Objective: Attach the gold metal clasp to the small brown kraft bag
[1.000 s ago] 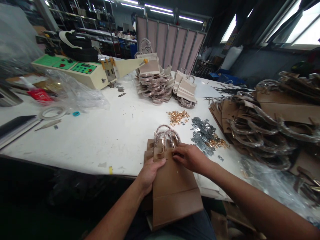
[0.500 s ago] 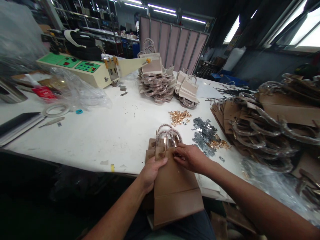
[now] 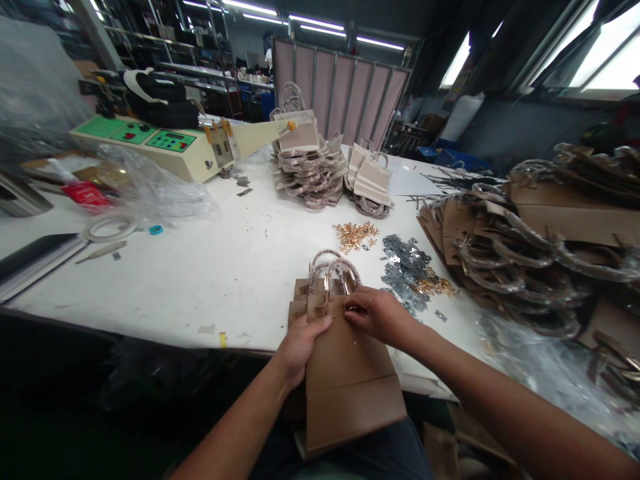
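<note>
A flat brown paper bag [image 3: 345,373] with wrapped handles [image 3: 333,267] lies over the near edge of the white table [image 3: 210,273], on top of other bags. My left hand [image 3: 300,343] grips its upper left edge, thumb on top. My right hand [image 3: 377,313] pinches the bag's top rim beside the handles, fingers closed on a small gold fitting. A heap of gold metal fittings [image 3: 356,235] and a heap of silvery metal pieces [image 3: 407,267] lie just beyond the bag.
A big pile of brown bags [image 3: 525,247] fills the right side. Two stacks of pale bags [image 3: 307,170] [image 3: 373,180] stand at the back. A cream machine with green panels [image 3: 165,143], crumpled plastic [image 3: 150,187], a tape roll [image 3: 107,228] and a red packet [image 3: 85,193] sit left.
Both hands stay on the bag's top edge with only slight finger shifts. The view has wobbled a little.
</note>
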